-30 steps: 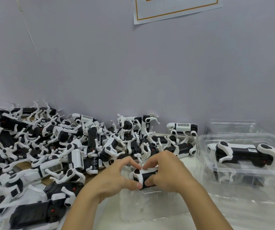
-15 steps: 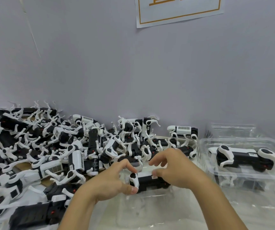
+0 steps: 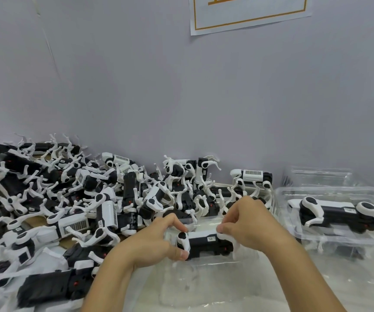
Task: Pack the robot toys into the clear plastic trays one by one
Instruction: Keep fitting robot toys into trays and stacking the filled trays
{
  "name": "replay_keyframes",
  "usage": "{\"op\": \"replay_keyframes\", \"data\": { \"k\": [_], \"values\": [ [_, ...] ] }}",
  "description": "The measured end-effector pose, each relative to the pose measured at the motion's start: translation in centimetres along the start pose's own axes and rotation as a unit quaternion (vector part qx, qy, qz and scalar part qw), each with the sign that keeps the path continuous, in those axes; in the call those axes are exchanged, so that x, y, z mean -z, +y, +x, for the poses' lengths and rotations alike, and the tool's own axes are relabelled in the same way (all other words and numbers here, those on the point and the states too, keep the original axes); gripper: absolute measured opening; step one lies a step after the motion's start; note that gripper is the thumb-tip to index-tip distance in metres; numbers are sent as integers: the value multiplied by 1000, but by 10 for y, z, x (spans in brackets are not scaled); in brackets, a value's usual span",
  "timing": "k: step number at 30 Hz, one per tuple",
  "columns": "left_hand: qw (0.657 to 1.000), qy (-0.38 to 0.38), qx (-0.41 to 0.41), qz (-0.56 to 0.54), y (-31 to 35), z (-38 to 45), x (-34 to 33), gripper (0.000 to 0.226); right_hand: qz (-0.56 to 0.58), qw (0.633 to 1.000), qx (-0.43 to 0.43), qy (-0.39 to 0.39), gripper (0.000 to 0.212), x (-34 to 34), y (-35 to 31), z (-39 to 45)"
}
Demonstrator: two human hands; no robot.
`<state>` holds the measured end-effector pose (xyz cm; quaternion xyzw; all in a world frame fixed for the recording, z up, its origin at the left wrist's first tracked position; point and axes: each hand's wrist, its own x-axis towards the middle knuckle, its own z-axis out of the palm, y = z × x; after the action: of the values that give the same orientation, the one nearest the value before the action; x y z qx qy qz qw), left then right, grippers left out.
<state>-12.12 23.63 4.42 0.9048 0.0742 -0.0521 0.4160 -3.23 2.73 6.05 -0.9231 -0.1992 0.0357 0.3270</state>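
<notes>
A: Both hands hold one toy point(image 3: 205, 245) over the near tray point(image 3: 204, 287). The left hand point(image 3: 156, 242) pinches its white front leg between thumb and forefinger; the right hand point(image 3: 247, 224) curls its fingers round the other end.

B: Is the toy seated?

A: It sits low in the tray mouth, on its side. Whether it touches the bottom, I cannot tell.

B: And the count?

A: One packed tray point(image 3: 339, 221) lies just right, a toy inside. Empty trays point(image 3: 319, 176) stack behind it by the wall.

B: What remains?

A: By the look of it, nearly everything. The pile point(image 3: 73, 199) spreads over the bench's left side, dozens of toys tangled together.
</notes>
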Motion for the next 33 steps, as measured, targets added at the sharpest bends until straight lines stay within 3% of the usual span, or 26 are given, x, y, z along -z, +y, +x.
{"op": "replay_keyframes", "data": {
  "k": [8,12,16,19,25,30,33],
  "values": [
    [1000,-1,0,-10,-3,0,-2,34,11,1000,-21,14,12,-3,-3,-3],
    [1000,-2,4,-12,-2,1,-2,34,-38,999,0,-20,10,5,-9,-9],
    [1000,-3,7,-15,-2,1,-1,35,-110,985,-16,-133,48,21,-16,-16],
    [1000,0,4,-6,-1,1,-2,37,-142,978,-26,-151,58,21,-19,-19],
    [1000,5,-6,12,-1,0,-2,40,-153,983,-20,-104,50,7,-18,-17],
    [1000,7,-12,6,-2,-1,-2,40,-124,984,-18,-128,53,13,-13,-16],
    [1000,6,-15,-4,-2,-1,-1,39,-85,989,2,-118,33,14,-9,-13]
  ]
}}
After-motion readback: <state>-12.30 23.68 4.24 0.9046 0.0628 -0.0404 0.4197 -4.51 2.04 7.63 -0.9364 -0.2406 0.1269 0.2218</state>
